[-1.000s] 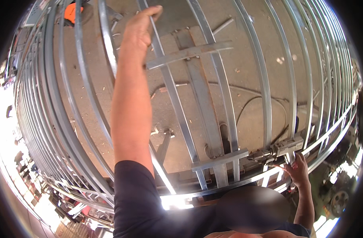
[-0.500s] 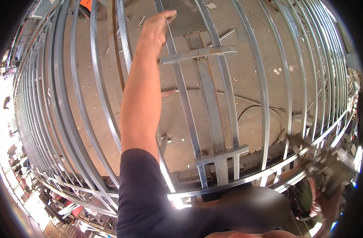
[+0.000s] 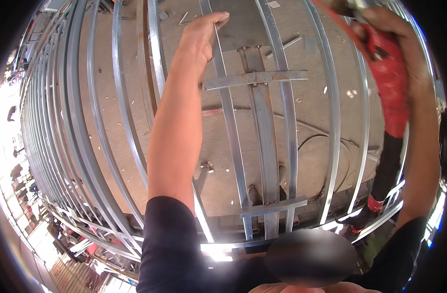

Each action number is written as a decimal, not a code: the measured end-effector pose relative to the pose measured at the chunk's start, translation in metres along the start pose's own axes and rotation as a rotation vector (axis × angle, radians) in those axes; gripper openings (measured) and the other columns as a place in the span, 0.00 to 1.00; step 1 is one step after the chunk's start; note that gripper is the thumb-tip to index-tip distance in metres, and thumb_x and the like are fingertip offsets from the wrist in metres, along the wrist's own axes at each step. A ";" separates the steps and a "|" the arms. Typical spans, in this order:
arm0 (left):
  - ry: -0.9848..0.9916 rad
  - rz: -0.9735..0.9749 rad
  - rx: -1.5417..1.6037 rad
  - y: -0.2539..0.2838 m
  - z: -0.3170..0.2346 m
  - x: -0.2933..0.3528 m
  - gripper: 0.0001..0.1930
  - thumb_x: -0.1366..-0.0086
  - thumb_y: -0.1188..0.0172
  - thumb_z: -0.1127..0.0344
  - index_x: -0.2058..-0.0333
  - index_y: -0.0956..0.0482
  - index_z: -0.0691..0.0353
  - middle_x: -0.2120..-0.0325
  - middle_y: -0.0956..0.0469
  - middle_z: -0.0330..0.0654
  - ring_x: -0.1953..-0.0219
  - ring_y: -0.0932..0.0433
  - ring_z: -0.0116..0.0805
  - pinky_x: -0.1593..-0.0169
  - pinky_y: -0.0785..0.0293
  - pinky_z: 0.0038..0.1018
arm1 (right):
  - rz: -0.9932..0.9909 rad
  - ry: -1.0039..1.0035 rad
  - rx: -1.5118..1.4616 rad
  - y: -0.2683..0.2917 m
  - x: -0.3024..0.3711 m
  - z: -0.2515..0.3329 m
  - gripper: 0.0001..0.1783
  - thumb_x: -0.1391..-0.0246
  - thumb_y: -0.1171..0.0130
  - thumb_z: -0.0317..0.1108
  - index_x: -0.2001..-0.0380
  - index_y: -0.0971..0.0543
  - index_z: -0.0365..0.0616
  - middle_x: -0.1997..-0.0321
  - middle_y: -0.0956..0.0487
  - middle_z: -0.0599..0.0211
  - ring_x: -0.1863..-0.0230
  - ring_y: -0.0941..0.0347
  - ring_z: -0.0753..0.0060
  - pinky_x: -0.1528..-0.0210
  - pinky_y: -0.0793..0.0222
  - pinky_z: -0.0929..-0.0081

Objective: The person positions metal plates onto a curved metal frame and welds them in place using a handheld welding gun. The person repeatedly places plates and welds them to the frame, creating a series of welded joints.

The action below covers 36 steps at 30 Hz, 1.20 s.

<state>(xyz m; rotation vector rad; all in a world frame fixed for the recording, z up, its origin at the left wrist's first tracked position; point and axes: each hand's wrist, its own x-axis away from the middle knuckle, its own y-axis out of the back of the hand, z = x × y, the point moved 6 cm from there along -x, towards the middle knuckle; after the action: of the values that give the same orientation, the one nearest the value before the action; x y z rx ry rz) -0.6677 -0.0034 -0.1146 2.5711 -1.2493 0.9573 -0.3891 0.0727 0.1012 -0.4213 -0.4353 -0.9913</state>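
Note:
My left hand (image 3: 200, 38) is at the top centre, closed round an upright grey steel bar (image 3: 228, 107) of a barred frame, its thumb lying across the bar. The rest of its fingers are mostly hidden. At the upper right my right hand (image 3: 390, 22) grips a red angle grinder (image 3: 390, 85), whose black tail end points down. The grinder's head is at the top edge, blurred and partly cut off. Between the hands, a short flat crosspiece (image 3: 262, 76) lies over two bars and a wider middle strip (image 3: 265, 127). A second crosspiece (image 3: 277, 206) lies lower down.
Parallel steel bars (image 3: 77, 97) stretch across on both sides. A lower rail (image 3: 184, 243) joins their near ends. Beneath, a dusty concrete floor (image 3: 218, 190) carries a looping cable (image 3: 326, 134), small scraps and a dark sheet (image 3: 237, 24). A shoe (image 3: 254, 194) shows through the bars.
My right hand has swung up from the lower right to the upper right, bringing the red grinder into clear view. The left hand keeps its hold on the bar. The view has shifted slightly.

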 end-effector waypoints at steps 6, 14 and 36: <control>-0.046 0.046 0.024 -0.015 -0.008 0.004 0.16 0.38 0.30 0.64 0.54 0.18 0.65 0.56 0.17 0.43 0.48 0.22 0.34 0.43 0.28 0.33 | 0.047 0.092 -0.015 0.011 -0.072 -0.024 0.18 0.39 0.42 0.36 0.52 0.24 0.33 0.56 0.16 0.51 0.75 0.20 0.69 0.74 0.20 0.70; -0.048 0.021 0.085 -0.015 -0.011 0.011 0.14 0.36 0.32 0.68 0.54 0.20 0.67 0.60 0.16 0.42 0.55 0.18 0.32 0.48 0.20 0.27 | -0.002 0.143 -0.001 -0.013 -0.059 -0.048 0.13 0.38 0.40 0.35 0.58 0.20 0.33 0.69 0.18 0.56 0.76 0.20 0.66 0.75 0.22 0.68; -0.128 0.097 0.061 -0.010 -0.006 -0.007 0.11 0.36 0.33 0.66 0.57 0.17 0.63 0.61 0.16 0.40 0.57 0.18 0.32 0.47 0.24 0.32 | -0.209 0.153 0.044 -0.045 -0.046 -0.063 0.13 0.42 0.37 0.30 0.58 0.18 0.31 0.66 0.17 0.59 0.70 0.20 0.71 0.68 0.24 0.73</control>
<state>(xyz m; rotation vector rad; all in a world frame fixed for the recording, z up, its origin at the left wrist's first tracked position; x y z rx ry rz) -0.6660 0.0104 -0.1129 2.6788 -1.4105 0.8722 -0.4398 0.0504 0.0300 -0.2615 -0.3666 -1.2055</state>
